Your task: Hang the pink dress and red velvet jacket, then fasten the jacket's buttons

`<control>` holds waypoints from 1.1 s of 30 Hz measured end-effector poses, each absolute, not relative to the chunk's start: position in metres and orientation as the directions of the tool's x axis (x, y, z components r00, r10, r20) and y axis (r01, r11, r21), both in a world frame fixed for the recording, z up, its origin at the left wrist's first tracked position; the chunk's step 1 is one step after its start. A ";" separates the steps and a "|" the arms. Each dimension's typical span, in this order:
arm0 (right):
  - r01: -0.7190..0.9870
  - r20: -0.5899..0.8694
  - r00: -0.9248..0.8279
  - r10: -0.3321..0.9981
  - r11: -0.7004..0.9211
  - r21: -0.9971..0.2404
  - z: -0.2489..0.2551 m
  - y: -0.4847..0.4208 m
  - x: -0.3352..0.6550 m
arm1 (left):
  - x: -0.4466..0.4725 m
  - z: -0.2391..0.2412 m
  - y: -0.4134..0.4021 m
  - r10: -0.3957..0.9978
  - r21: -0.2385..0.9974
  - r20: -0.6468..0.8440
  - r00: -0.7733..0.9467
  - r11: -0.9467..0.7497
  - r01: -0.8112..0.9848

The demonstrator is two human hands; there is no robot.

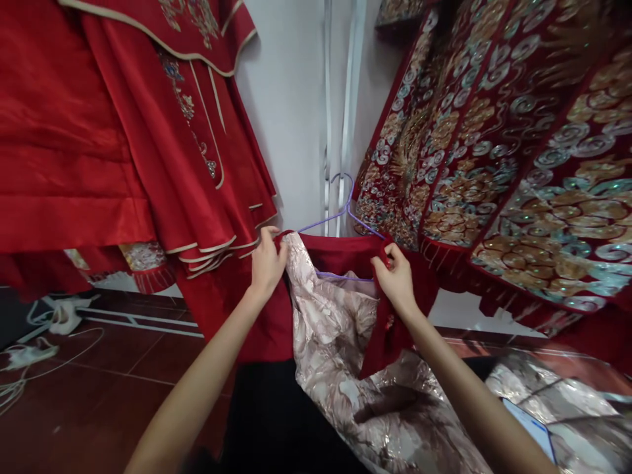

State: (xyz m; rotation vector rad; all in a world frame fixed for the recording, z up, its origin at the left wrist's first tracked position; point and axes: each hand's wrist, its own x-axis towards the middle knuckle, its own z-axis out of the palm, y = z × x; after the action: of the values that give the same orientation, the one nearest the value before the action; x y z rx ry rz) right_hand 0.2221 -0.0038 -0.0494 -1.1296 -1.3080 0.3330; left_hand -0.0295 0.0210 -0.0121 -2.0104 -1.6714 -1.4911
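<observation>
A purple clothes hanger (pixel 323 221) carries a shiny pinkish dress (pixel 340 336) with a dark red jacket (pixel 340 247) around it. My left hand (pixel 268 263) is closed on the jacket's shoulder, beside the dress's strap at the left end of the hanger. At the other end, my right hand (pixel 396 276) pinches the jacket's front edge near the collar. The jacket's front hangs open, so the dress's bodice shows between my hands. Both tips of the hanger are hidden under cloth and fingers. The dress spreads down toward me over dark fabric.
Red garments (pixel 197 145) with pale piping hang on the left. Heavily embroidered dark red robes (pixel 494 131) hang on the right. White metal poles (pixel 344 99) stand against the wall between them. A phone-like screen (pixel 530 428) lies at lower right; cables (pixel 14 388) trail across the tiled floor.
</observation>
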 end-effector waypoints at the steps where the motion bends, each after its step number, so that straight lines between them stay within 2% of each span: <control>1: 0.363 0.588 0.265 0.764 0.487 -0.795 -0.048 -0.005 0.215 | -0.027 -0.012 0.016 0.659 0.464 0.746 -0.096 -0.412 0.784; 5: 0.371 0.576 0.062 0.815 0.516 -0.772 -0.049 -0.016 0.183 | -0.018 -0.022 -0.003 0.729 0.440 0.675 0.111 -0.519 0.733; 7: 0.369 0.561 0.013 0.827 0.518 -0.772 -0.052 -0.023 0.171 | -0.014 -0.033 -0.008 0.765 0.450 0.599 0.237 -0.566 0.691; 9: 0.344 0.554 0.007 0.833 0.518 -0.783 -0.054 -0.028 0.166 | -0.009 -0.042 -0.009 0.772 0.498 0.565 0.291 -0.601 0.625; 11: 0.310 0.547 0.008 0.837 0.518 -0.797 -0.053 -0.032 0.166 | 0.000 -0.042 -0.009 0.777 0.595 0.562 0.284 -0.618 0.513; 14: 0.220 0.546 -0.068 0.835 0.546 -0.808 -0.048 -0.037 0.166 | 0.021 -0.022 -0.008 0.805 0.769 0.545 0.235 -0.591 0.241; 17: 0.164 0.543 -0.135 0.829 0.559 -0.813 -0.043 -0.045 0.167 | 0.040 0.004 -0.009 0.850 0.847 0.515 0.112 -0.524 0.086; 20: 0.145 0.513 -0.070 0.856 0.517 -0.843 -0.046 -0.051 0.176 | 0.043 0.007 -0.009 0.824 0.814 0.558 0.097 -0.567 0.129; 23: 0.140 0.537 0.117 0.836 0.521 -0.842 -0.057 -0.050 0.192 | 0.035 -0.016 -0.011 0.775 0.705 0.597 0.208 -0.631 0.324; 26: 0.136 0.578 0.250 0.777 0.563 -0.815 -0.068 -0.045 0.202 | 0.030 -0.041 -0.015 0.755 0.636 0.637 0.156 -0.629 0.448; 29: 0.070 0.589 0.229 0.775 0.590 -0.804 -0.072 -0.043 0.201 | 0.034 -0.052 -0.020 0.793 0.735 0.604 0.081 -0.593 0.328; 33: 0.041 0.603 0.114 0.790 0.603 -0.797 -0.075 -0.043 0.195 | 0.043 -0.055 -0.021 0.857 0.848 0.508 0.084 -0.514 0.130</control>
State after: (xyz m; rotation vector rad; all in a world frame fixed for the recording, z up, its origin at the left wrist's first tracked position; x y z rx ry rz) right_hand 0.1947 -0.0430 -0.0746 -0.7795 -1.3624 0.6387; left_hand 0.0430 -0.0211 -0.0546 -2.6562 -1.4955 -2.2648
